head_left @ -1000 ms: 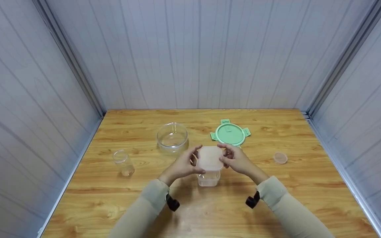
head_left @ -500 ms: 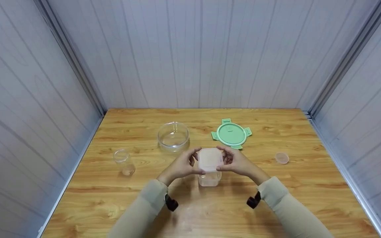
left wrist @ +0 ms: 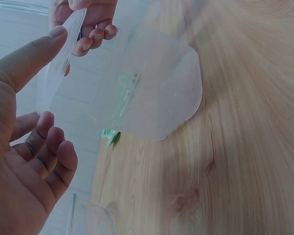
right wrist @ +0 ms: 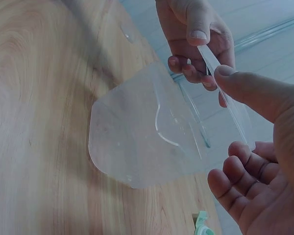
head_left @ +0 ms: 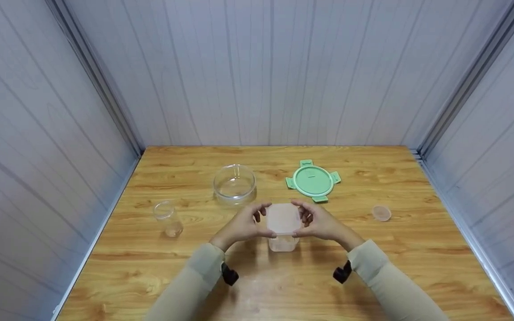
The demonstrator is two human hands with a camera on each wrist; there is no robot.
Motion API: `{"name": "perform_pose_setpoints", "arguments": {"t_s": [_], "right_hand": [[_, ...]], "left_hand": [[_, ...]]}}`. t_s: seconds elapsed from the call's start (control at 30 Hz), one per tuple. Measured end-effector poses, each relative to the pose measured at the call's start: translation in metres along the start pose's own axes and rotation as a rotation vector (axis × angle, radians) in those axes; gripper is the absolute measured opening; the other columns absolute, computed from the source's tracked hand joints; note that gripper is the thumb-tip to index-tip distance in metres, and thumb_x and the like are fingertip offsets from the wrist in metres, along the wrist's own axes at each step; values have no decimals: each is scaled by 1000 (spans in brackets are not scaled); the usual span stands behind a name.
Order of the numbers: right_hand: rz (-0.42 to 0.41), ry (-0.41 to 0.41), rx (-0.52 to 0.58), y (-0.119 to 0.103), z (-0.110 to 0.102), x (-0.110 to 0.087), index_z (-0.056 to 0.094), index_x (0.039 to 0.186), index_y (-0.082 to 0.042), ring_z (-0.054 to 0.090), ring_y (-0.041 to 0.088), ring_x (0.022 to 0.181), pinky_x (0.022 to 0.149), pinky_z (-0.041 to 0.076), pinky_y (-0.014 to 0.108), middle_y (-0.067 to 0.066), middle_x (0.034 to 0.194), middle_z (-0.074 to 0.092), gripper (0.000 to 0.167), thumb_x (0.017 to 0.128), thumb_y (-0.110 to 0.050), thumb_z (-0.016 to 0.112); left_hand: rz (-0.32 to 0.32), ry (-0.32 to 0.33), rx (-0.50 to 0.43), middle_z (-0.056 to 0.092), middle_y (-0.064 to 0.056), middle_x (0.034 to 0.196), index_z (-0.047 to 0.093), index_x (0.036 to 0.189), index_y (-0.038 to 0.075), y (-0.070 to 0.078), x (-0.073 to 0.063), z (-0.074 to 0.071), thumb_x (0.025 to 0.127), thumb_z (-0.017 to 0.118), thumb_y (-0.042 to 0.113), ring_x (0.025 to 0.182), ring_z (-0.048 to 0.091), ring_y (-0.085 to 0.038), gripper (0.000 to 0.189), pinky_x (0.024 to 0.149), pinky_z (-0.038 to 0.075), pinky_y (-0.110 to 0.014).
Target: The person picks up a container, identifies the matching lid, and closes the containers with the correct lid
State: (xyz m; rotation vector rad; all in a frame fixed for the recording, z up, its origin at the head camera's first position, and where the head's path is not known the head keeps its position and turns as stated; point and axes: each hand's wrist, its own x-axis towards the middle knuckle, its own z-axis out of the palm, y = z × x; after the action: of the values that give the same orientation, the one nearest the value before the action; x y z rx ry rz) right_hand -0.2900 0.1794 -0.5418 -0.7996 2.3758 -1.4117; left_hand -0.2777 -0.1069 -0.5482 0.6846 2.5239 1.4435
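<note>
Between both hands is a square translucent lid [head_left: 283,218], held by its edges above a clear square container [head_left: 283,244] on the table. My left hand [head_left: 247,224] grips the lid's left side, thumb on the near corner and fingers at the far edge. Opposite it, my right hand [head_left: 321,223] pinches the right side the same way. In the left wrist view the lid [left wrist: 63,61] appears nearly edge-on, apart from the container [left wrist: 154,88]. A gap also shows between the lid [right wrist: 230,105] and the container [right wrist: 132,132] in the right wrist view.
Behind the left hand stands a round glass bowl [head_left: 234,196]. A green round lid with flaps [head_left: 313,181] lies behind the right hand. A glass jar [head_left: 168,219] is at the left, and a small round lid [head_left: 381,213] at the right. Walls enclose the wooden table [head_left: 292,290].
The square lid has shifted slightly towards the near side, covering more of the container in the head view. My right thumb has moved from the lid's right side to its near corner.
</note>
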Motion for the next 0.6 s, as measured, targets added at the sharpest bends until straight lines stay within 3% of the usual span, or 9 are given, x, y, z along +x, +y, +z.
{"name": "perform_pose_setpoints", "arguments": {"t_s": [0.13,0.3,0.43,0.6], "right_hand": [[-5,5,-32,-1,0,-2,48,155,11,56,21,98,88,56,34,13,111,62,89,84,-15,95],[-14,5,-57,3,2,-4,51,153,11,60,29,115,99,56,54,21,129,66,89,84,-21,96],[-6,1,-77,6,4,-4,50,155,9,59,38,128,107,53,63,23,145,63,91,85,-26,96],[28,-9,-79,9,7,-7,49,157,6,54,44,143,119,46,65,23,158,56,92,85,-28,96]], "left_hand": [[-19,-14,33,61,-9,131,61,151,4,1,-2,-1,78,100,32,116,55,-30,87,94,50,-43],[-6,-32,42,59,-11,146,60,151,5,-1,-3,-1,78,100,35,138,53,-40,89,108,52,-55],[-10,-41,50,58,-15,158,59,152,5,-3,-3,0,77,101,34,146,53,-44,91,118,48,-60],[-75,-63,60,58,-13,160,57,155,8,-3,-3,2,77,100,36,148,52,-42,93,123,42,-64]]}}
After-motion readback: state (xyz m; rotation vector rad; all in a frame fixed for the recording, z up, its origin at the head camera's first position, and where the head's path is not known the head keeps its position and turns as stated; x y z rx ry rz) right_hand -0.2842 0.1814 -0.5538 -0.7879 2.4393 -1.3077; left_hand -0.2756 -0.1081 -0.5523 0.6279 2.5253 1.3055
